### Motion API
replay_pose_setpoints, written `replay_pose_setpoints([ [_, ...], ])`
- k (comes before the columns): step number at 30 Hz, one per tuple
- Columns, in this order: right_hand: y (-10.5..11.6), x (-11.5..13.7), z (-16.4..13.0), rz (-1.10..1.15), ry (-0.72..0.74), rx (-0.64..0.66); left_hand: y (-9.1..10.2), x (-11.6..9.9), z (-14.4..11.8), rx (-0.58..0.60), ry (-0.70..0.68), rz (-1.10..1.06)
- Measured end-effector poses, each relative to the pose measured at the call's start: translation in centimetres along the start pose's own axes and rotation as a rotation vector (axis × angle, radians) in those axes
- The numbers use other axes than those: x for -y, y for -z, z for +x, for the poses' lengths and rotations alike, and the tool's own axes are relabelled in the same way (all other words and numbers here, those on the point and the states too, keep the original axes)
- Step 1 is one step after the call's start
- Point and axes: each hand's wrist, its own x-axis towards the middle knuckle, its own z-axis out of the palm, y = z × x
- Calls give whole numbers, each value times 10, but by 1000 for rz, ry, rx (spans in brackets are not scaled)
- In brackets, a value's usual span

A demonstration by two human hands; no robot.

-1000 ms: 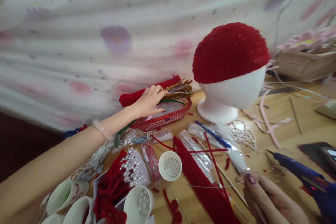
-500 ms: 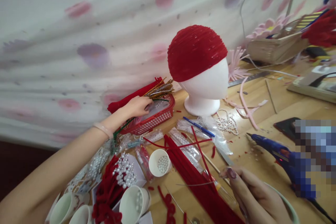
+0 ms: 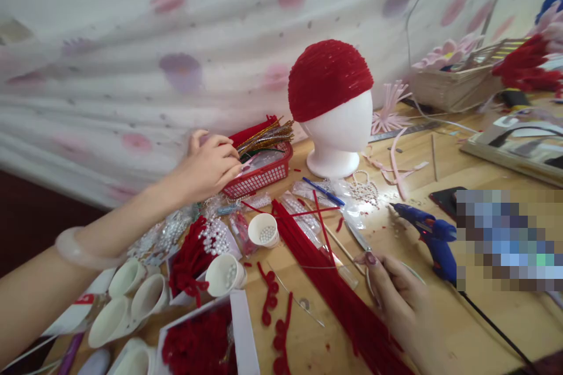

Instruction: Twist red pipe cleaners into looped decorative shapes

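A: Left hand [image 3: 210, 165] position?
B: At the basket [image 3: 259, 173] near the table's [image 3: 475, 328] back edge, fingers curled, contents unclear.
A: Right hand [image 3: 402, 299]?
B: Front edge, pinching a wire [image 3: 328, 267] beside the stems [image 3: 338, 293].

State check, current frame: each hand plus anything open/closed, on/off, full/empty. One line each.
left hand: fingers curled at the red basket's near-left rim, grip unclear
right hand: on the table, pinching a thin wire
red basket: open, holds pipe cleaners
foam head: upright, red cap on
glue gun: lying down, corded, red light showing
cup of pearls: upright, partly filled
white cups: tipped on their sides
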Motion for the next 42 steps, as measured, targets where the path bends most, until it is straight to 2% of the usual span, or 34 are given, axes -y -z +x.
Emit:
replay_pose_setpoints([
  [4,7,2,-12,8,-5,13,34,-57,-63,-84,29,-104],
  [7,8,8,-22,-9,40,55,45,-106,-107,-114,124,-279],
  [9,7,12,-29,-16,80,94,38,-142,-128,-105,118,-298],
  [12,7,16,-39,20,72,158,12,-197,-146,-64,183,-347],
  [14,9,18,-45,54,50,194,-7,-225,-152,-51,250,-439],
  [16,11,18,-52,75,31,216,-20,-242,-156,-47,303,-528],
  [21,17,12,-60,100,-31,211,-33,-254,-161,-74,377,-608],
  [25,18,11,-61,144,-120,274,-36,-253,-162,-159,336,-651],
  [29,19,20,-62,182,-202,307,-33,-250,-172,-261,279,-614],
  [32,23,26,-60,123,-178,284,-32,-246,-195,-328,318,-513],
  [35,32,23,-56,29,-166,213,-36,-241,-229,-340,508,-325],
  [37,41,18,-52,-21,-174,168,-41,-240,-250,-314,588,-234],
  [40,49,13,-46,-90,-193,144,-45,-245,-270,-288,602,-258],
  [42,49,13,-43,-129,-191,136,-45,-253,-271,-282,609,-348],
])
